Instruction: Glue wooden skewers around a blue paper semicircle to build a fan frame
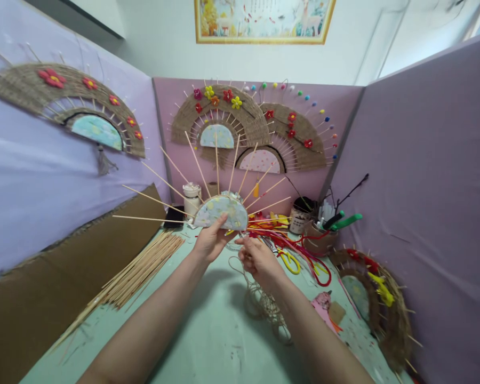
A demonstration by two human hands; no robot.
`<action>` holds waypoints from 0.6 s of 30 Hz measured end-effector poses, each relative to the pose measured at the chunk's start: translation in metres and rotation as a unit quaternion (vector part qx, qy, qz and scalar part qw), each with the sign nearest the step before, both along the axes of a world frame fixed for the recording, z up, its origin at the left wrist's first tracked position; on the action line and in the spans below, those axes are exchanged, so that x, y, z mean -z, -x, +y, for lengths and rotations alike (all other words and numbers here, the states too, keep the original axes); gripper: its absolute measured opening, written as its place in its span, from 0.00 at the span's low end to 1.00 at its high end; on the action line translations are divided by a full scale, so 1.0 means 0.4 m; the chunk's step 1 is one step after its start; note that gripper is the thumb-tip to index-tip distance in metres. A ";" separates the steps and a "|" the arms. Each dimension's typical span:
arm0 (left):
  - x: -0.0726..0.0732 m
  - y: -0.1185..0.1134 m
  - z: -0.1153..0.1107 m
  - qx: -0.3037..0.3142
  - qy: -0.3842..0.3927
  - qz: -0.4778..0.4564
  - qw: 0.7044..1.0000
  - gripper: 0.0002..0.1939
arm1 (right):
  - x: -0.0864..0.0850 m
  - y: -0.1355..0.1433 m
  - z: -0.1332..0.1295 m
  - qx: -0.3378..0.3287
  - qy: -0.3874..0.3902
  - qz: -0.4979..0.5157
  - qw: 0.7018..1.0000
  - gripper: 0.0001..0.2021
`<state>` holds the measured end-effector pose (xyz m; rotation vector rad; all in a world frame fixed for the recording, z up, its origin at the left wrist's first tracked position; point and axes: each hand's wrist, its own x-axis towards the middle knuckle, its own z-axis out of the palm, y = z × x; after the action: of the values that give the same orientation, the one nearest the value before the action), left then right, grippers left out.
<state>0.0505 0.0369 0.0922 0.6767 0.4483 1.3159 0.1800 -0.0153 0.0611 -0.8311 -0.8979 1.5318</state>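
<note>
My left hand (212, 241) grips the lower edge of a half-round patterned piece (220, 212), thumb on its face. Thin wooden sticks (217, 165) fan out from its curved rim. Just right of and below the piece, my right hand (255, 257) has its fingers closed in a pinch, with twine (240, 266) near them; what the fingertips hold is too small to make out. More of that twine lies in a loose tangle (266, 306) on the table below my right hand.
Bundled sticks (144, 269) lie at left beside brown cardboard (84, 282). Red cords (304, 248), yellow-handled scissors (290, 261), a pen holder (320, 237) and a white jar (192, 197) stand or lie behind. A finished fan (396, 325) leans at right.
</note>
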 end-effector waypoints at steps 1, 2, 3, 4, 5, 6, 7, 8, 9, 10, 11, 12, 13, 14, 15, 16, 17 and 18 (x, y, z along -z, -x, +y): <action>-0.002 0.008 0.005 0.003 -0.004 0.000 1.000 0.13 | -0.001 -0.002 0.000 0.008 -0.014 -0.011 1.000 0.23; -0.005 0.017 0.009 0.007 -0.009 0.001 1.000 0.13 | -0.002 -0.005 0.001 0.018 -0.025 -0.017 0.999 0.22; -0.007 0.025 0.013 0.011 -0.013 0.001 1.000 0.13 | -0.004 -0.010 0.002 0.029 -0.035 -0.019 0.999 0.21; -0.009 0.033 0.017 0.018 -0.017 0.002 1.000 0.13 | -0.007 -0.016 0.003 0.041 -0.041 -0.019 0.998 0.20; -0.011 0.041 0.021 0.026 -0.018 0.002 0.999 0.13 | -0.010 -0.023 0.004 0.053 -0.047 -0.017 0.997 0.19; -0.013 0.049 0.025 0.037 -0.017 0.004 0.999 0.12 | -0.014 -0.032 0.006 0.065 -0.052 -0.014 0.996 0.19; -0.014 0.057 0.028 0.051 -0.014 0.007 0.999 0.12 | -0.018 -0.042 0.008 0.078 -0.057 -0.011 0.995 0.18; -0.014 0.064 0.032 0.063 -0.010 0.011 0.998 0.12 | -0.023 -0.052 0.009 0.090 -0.063 -0.008 0.994 0.18; -0.014 0.070 0.035 0.072 -0.006 0.014 0.997 0.11 | -0.028 -0.063 0.010 0.101 -0.067 -0.005 0.993 0.18; -0.014 0.076 0.038 0.077 -0.003 0.016 0.997 0.11 | -0.033 -0.075 0.011 0.110 -0.071 -0.001 0.991 0.18; -0.014 0.080 0.041 0.076 0.000 0.017 0.997 0.10 | -0.038 -0.086 0.011 0.117 -0.074 0.002 0.990 0.18; -0.014 0.082 0.043 0.069 0.004 0.016 0.997 0.10 | -0.042 -0.097 0.012 0.122 -0.076 0.005 0.990 0.17; -0.014 0.084 0.044 0.059 0.008 0.013 0.998 0.09 | -0.047 -0.108 0.011 0.127 -0.077 0.008 0.989 0.17; -0.014 0.084 0.045 0.048 0.011 0.009 0.999 0.09 | -0.051 -0.118 0.011 0.131 -0.078 0.011 0.988 0.17; -0.014 0.084 0.045 0.040 0.015 0.005 0.999 0.08 | -0.055 -0.127 0.010 0.135 -0.079 0.014 0.988 0.18; -0.014 0.083 0.045 0.034 0.017 0.003 0.999 0.08 | -0.059 -0.136 0.010 0.139 -0.079 0.017 0.987 0.18; -0.014 0.082 0.044 0.032 0.017 0.002 0.999 0.08 | -0.064 -0.144 0.009 0.143 -0.080 0.020 0.986 0.18; -0.014 0.082 0.043 0.033 0.016 0.004 0.999 0.08 | -0.068 -0.151 0.007 0.146 -0.080 0.022 0.986 0.18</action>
<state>0.0177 0.0541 0.0977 0.6657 0.4492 1.2410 0.2404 -0.0124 0.0883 -0.7723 -0.8157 1.2020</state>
